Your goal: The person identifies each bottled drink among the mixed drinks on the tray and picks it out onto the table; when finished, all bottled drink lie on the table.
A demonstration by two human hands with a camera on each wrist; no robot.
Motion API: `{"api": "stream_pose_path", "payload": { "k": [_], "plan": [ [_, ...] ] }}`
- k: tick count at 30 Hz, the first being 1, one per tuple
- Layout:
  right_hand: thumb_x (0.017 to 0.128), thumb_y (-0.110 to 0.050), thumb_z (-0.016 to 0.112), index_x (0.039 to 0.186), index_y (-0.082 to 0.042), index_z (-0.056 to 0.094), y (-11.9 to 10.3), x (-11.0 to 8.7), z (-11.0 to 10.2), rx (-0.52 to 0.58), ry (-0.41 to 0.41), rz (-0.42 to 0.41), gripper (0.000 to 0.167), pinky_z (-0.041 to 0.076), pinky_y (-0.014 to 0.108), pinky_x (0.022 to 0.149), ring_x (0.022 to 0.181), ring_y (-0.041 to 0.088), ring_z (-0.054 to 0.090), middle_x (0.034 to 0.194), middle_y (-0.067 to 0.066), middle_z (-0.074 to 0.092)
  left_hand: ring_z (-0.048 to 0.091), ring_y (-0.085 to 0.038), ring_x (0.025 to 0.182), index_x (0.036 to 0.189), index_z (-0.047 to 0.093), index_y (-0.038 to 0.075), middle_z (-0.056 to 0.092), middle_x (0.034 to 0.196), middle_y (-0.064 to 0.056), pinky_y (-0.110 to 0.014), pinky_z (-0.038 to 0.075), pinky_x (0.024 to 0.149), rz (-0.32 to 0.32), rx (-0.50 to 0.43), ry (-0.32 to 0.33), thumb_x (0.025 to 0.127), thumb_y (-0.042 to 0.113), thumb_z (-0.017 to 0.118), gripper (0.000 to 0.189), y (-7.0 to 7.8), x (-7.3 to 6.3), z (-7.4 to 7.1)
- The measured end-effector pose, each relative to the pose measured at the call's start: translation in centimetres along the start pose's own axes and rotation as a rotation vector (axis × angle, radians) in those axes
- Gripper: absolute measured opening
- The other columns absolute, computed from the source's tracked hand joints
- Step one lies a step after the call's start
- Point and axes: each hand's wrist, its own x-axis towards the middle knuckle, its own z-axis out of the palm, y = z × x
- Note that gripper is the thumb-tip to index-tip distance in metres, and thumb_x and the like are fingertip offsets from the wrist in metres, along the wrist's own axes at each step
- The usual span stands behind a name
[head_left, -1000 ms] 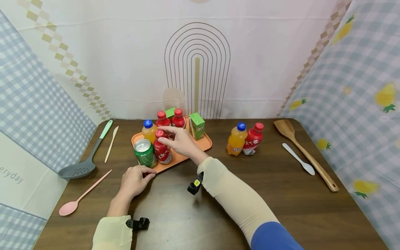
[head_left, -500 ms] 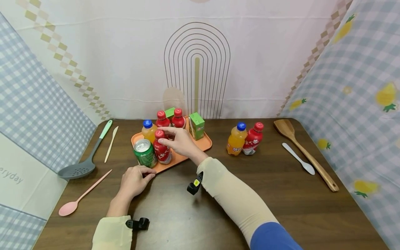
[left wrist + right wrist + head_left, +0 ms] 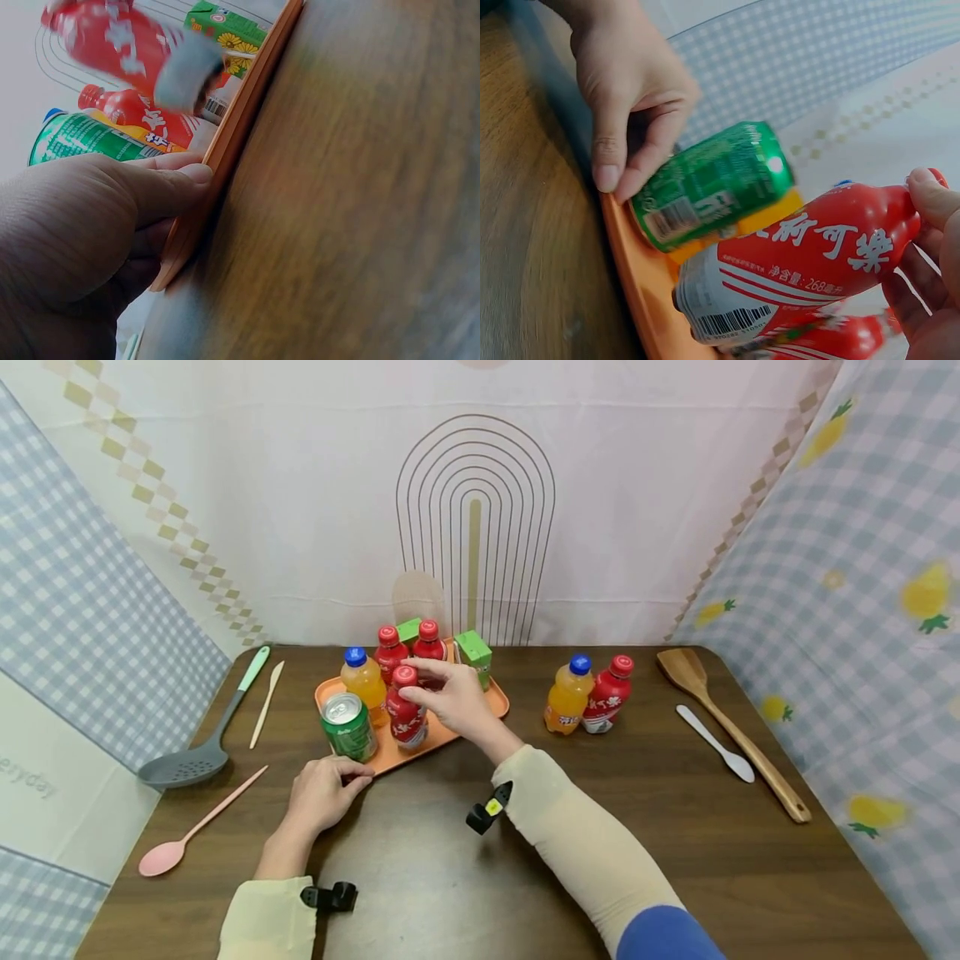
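My right hand (image 3: 467, 706) grips a red cola bottle (image 3: 406, 714) around its neck and shoulder, fingers behind and thumb in front. In the left wrist view the bottle's base shows just above the orange tray (image 3: 251, 82). My left hand (image 3: 322, 792) pinches the tray's near left edge between thumb and fingers. Beside that hand stands a green soda can (image 3: 349, 733) on the tray, with an orange soda bottle (image 3: 363, 683) behind it. Two more red bottles (image 3: 391, 653) and two green drink cartons (image 3: 474, 653) stand toward the tray's back, partly hidden.
Right of the tray stand an orange soda bottle (image 3: 567, 697) and a red bottle (image 3: 609, 693). A wooden spatula (image 3: 731, 727) and white spoon (image 3: 716, 743) lie farther right. At left lie a grey skimmer (image 3: 187, 767), a small knife (image 3: 267, 706) and a pink spoon (image 3: 163, 858).
My right hand has moved the red bottle to the right, away from the can, and lifted it slightly. The left hand has stayed at the tray edge.
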Motion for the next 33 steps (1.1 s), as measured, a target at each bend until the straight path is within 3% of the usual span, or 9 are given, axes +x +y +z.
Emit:
{"api": "stream_pose_path", "payload": {
  "k": [7,12,19,25,33],
  "plan": [
    [0.083,-0.021,0.077,0.119,-0.011,0.069,-0.7,-3.6,-3.9,0.052,0.094,0.007,0.038,0.057,0.032,0.072,0.09,0.021,0.069,0.106,0.003,0.071,0.067,-0.026,0.089,0.087,0.079,0.021,0.072,0.091,0.0,-0.052,0.05,0.075,0.003,0.01,0.014,0.081,0.021,0.078,0.005,0.1,0.0,-0.2],
    [0.081,-0.011,0.077,0.117,-0.004,0.069,-0.7,-7.1,-7.3,0.002,0.167,0.007,0.037,0.057,0.036,0.072,0.088,0.024,0.069,0.104,0.009,0.072,0.067,-0.027,0.089,0.087,0.079,0.02,0.072,0.091,0.0,-0.051,0.05,0.075,0.001,0.005,0.012,0.082,0.02,0.078,0.005,0.2,-0.2,-0.3],
    [0.079,0.0,0.077,0.113,0.005,0.068,-2.9,-11.9,-12.2,-0.111,0.303,0.012,0.035,0.055,0.029,0.073,0.088,0.018,0.069,0.1,0.016,0.071,0.067,-0.027,0.088,0.087,0.079,0.02,0.072,0.09,0.0,-0.051,0.05,0.075,0.005,0.006,-0.004,0.082,0.021,0.078,0.005,0.3,-0.1,-0.2],
    [0.077,0.004,0.077,0.112,0.006,0.068,-3.0,-14.1,-15.6,-0.169,0.403,-0.006,0.036,0.054,0.024,0.075,0.088,0.006,0.067,0.101,0.021,0.07,0.067,-0.028,0.088,0.087,0.079,0.019,0.072,0.091,-0.002,-0.052,0.049,0.075,0.017,0.011,0.0,0.082,0.02,0.078,0.006,0.2,0.1,-0.3],
    [0.079,0.0,0.076,0.114,0.006,0.067,-2.5,-15.8,-18.8,-0.218,0.469,0.033,0.037,0.053,0.022,0.077,0.09,0.006,0.067,0.102,0.021,0.07,0.066,-0.028,0.086,0.09,0.079,0.018,0.072,0.092,-0.002,-0.05,0.05,0.072,0.014,0.012,-0.017,0.083,0.021,0.076,0.008,0.3,-0.1,-0.5]
  ]
}}
